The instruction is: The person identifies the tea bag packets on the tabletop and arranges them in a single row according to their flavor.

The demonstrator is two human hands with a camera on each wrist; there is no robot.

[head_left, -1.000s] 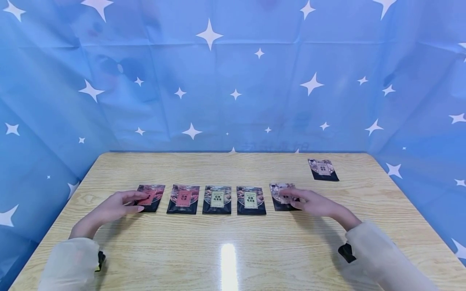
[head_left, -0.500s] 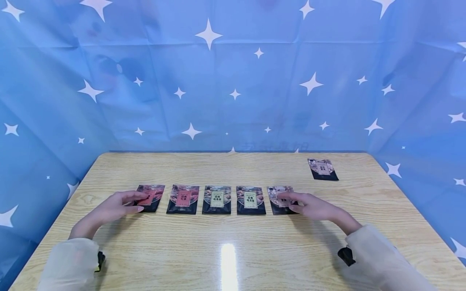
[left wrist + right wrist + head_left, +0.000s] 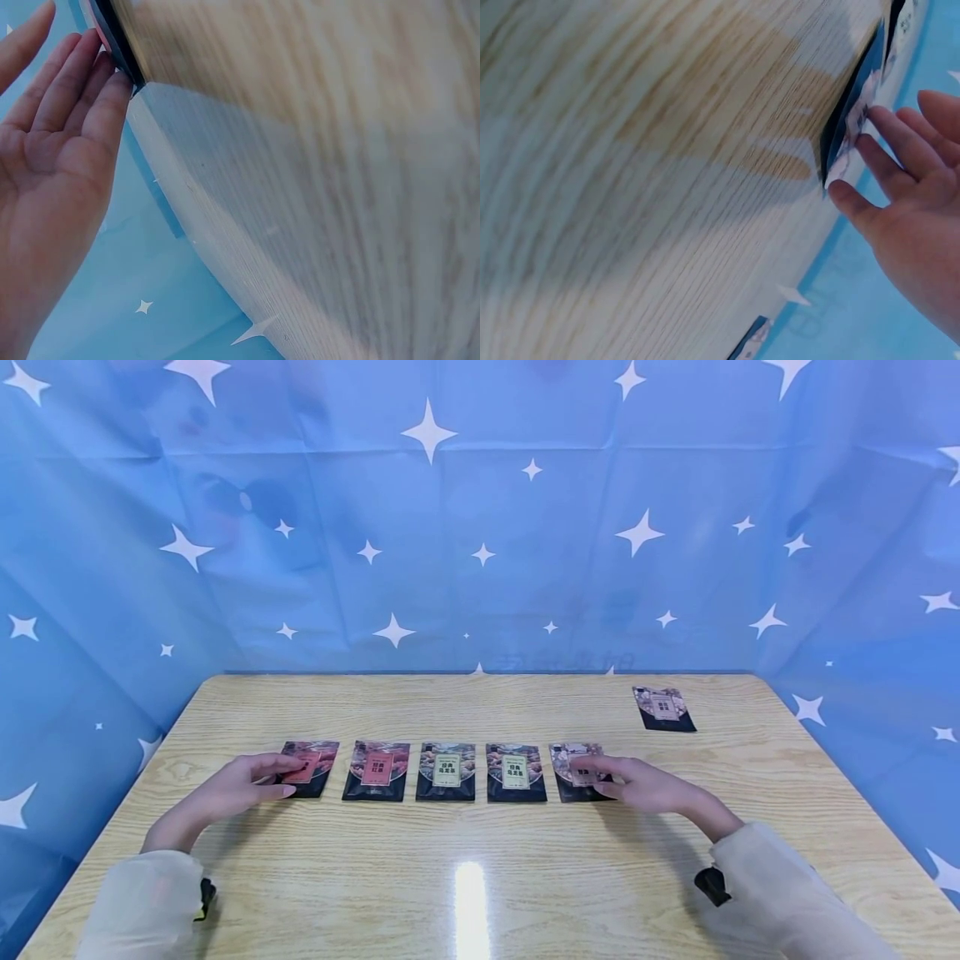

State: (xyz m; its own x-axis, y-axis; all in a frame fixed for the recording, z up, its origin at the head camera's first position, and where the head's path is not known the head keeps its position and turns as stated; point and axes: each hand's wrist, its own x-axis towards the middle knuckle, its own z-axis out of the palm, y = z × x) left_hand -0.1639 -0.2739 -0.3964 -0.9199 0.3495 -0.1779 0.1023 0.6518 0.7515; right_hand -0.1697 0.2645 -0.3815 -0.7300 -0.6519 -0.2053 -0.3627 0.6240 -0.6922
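Observation:
Several flat tea packets lie in a row across the wooden table. At the row's left end, my left hand [image 3: 232, 789] rests its extended fingertips on a red-labelled packet [image 3: 324, 758], covering part of it. On the right end lies a pale-pink-labelled packet [image 3: 564, 774]; fingertips of my right hand [image 3: 652, 787] touch it from its right side. The right wrist view shows those fingers [image 3: 904, 142] fairly straight and spread against the packet [image 3: 853, 112]. Between them are another red-labelled packet [image 3: 377, 771] and two green-labelled ones, the left [image 3: 446, 772] and the right [image 3: 517, 772].
Apart from the row, another pink-labelled packet [image 3: 664, 709] lies slightly turned near the back right. The light wooden table [image 3: 337, 877] ends at a blue curtain [image 3: 480, 593] with white stars, behind and on both sides.
My right hand has slid the right-end packet slightly left and towards me, into line with the row; over the last half second it stays put. The left hand has not moved.

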